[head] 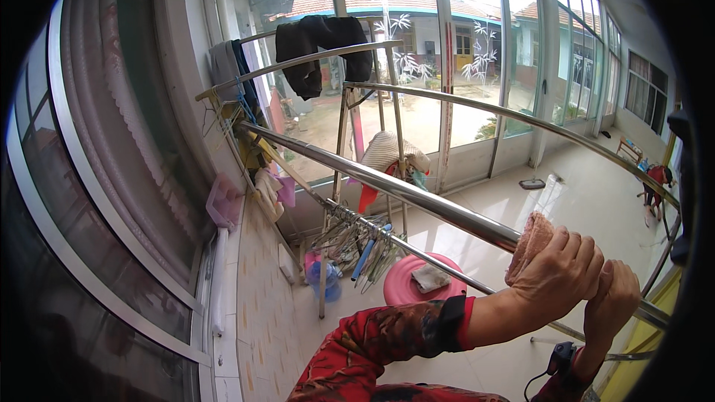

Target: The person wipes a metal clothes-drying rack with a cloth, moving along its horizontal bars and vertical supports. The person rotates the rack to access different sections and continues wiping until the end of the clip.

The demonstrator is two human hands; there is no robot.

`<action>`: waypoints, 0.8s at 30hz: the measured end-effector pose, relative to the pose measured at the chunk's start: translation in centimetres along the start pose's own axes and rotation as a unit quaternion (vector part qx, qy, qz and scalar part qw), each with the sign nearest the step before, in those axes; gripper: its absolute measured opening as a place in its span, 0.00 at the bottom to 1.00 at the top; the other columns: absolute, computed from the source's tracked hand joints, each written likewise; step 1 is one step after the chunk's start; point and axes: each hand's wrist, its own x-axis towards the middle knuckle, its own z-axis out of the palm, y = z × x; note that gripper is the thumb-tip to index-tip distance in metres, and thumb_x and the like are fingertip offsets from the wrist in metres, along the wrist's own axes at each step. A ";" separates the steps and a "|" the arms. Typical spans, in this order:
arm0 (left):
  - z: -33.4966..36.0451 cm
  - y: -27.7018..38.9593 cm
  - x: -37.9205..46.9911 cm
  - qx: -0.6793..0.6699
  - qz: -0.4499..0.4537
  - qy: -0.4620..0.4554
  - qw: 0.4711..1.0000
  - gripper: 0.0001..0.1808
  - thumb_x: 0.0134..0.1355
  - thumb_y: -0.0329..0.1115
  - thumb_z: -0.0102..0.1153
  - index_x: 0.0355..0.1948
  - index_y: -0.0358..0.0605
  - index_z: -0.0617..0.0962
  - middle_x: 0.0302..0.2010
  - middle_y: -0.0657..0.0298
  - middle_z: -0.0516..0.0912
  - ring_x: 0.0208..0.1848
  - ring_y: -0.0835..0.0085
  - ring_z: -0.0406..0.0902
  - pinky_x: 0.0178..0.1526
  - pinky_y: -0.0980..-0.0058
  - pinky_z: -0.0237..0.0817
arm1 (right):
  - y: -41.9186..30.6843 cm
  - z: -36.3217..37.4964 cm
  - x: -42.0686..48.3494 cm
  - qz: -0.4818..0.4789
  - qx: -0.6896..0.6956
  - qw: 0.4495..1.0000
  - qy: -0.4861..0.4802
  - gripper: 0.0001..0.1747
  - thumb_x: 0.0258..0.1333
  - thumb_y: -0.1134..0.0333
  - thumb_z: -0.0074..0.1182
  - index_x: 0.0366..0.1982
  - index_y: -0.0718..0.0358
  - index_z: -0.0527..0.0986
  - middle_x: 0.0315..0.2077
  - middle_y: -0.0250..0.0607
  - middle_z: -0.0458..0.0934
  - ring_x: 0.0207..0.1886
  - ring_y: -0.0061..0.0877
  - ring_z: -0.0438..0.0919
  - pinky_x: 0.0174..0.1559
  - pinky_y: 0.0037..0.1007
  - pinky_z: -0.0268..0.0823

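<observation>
A pink cloth [528, 247] is wrapped around a thick shiny metal pole [402, 187] that slants across the view. My left hand [558, 268] is closed over the cloth and pole. Just to its right, my right hand [613, 296] grips the same pole, its fingers curled over the top; whether cloth lies under them is hidden. Below runs a thinner metal rail [430, 259], with a bunch of clothes hangers [357, 234] on its left part. A blue hanger [370, 251] stands out among them.
A pink round stool [399, 282] with a folded grey cloth [430, 278] stands below the rail. Another metal rail [503, 111] crosses behind. Dark trousers [335, 39] hang on the upper rack. A pink plastic basket [223, 201] sits on the left ledge. Blue water bottle [324, 282] below.
</observation>
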 end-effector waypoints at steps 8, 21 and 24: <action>-0.9 -2.2 0.3 -0.018 0.009 -0.001 1.000 0.09 0.57 0.35 0.57 0.24 0.43 0.73 0.22 0.63 0.72 0.25 0.70 0.73 0.31 0.71 0.63 | 0.1 -0.2 -0.1 -0.034 0.013 0.999 -0.009 0.21 0.73 0.65 0.40 0.22 0.65 0.63 0.21 0.49 0.64 0.26 0.48 0.66 0.31 0.46 0.55; -5.4 -16.7 -6.0 -0.035 -0.001 -0.007 0.999 0.14 0.55 0.45 0.65 0.30 0.47 0.78 0.23 0.65 0.78 0.27 0.70 0.81 0.32 0.66 0.62 | -0.7 -0.7 0.4 -0.023 0.014 1.000 -0.011 0.20 0.69 0.68 0.40 0.19 0.64 0.63 0.18 0.46 0.62 0.24 0.45 0.66 0.31 0.44 0.54; -6.2 -19.7 -7.8 -0.036 -0.020 -0.027 0.999 0.20 0.47 0.50 0.71 0.29 0.47 0.79 0.24 0.65 0.79 0.27 0.68 0.81 0.33 0.68 0.64 | -0.7 -0.7 0.5 -0.023 0.015 1.000 -0.008 0.20 0.69 0.67 0.40 0.19 0.64 0.62 0.18 0.45 0.63 0.24 0.45 0.66 0.31 0.44 0.55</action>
